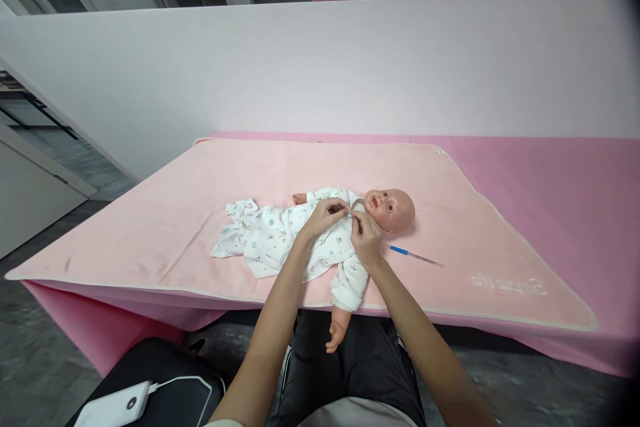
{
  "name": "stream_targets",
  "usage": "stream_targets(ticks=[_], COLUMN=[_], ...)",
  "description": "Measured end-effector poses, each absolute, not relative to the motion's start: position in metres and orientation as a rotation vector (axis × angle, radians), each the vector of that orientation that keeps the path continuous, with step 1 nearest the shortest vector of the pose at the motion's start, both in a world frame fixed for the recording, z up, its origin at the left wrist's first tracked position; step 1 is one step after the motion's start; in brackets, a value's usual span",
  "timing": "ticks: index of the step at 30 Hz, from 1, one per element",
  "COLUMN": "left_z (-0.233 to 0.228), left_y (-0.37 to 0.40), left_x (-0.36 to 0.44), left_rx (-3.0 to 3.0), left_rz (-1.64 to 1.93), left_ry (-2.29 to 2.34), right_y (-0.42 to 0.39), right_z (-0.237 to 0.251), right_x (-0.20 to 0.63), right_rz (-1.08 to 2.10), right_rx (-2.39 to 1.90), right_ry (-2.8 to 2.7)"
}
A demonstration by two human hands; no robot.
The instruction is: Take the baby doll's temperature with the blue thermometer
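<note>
A baby doll [395, 210] lies on its back, its head to the right, dressed in a white printed romper [273, 227]. At the romper's neckline, my left hand [327, 215] has its fingers pinched on the fabric. My right hand [367, 236] pinches the same spot from the other side, and the fingertips of both hands nearly meet. Whether a snap or a tie sits between them is hidden. The doll's near arm [339, 327] hangs past the table edge toward my lap. Beside my right wrist lies a slim stick with a blue end [415, 256].
Under the doll a light pink blanket [200, 180] covers much of the table, over a darker pink cloth [565, 213]. A white wall [350, 67] rises behind. At lower left, a white power bank [115, 405] with a cable rests on a black seat [165, 363].
</note>
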State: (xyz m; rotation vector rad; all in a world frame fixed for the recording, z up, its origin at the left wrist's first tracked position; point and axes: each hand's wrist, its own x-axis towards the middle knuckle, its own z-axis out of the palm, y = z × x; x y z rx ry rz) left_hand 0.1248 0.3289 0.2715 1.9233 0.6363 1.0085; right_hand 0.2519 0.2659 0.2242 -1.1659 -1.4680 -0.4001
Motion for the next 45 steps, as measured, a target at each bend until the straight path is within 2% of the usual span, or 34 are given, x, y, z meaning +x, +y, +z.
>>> stream_targets(ticks=[22,30,38,45], left_z=[0.279,0.278,0.278,0.279], left_y=[0.325,0.326,0.326,0.318], left_x=[0.124,0.124,0.124,0.115], left_rx=[1.571,1.537,1.603,1.901], left_rz=[0.878,0.888,0.895,0.883], left_ry=[0.543,0.534,0.542,0.537], right_y=[0.262,0.263,0.263,0.265], right_z=[0.227,0.224,0.226,0.224], right_x=[0.251,0.25,0.25,0.25], right_rz=[-0.321,-0.417,-0.447,-0.444], right_rx=[-1.183,-1.222,-1.228,-1.236], right_ry=[-1.485,-1.5,-1.518,-1.442])
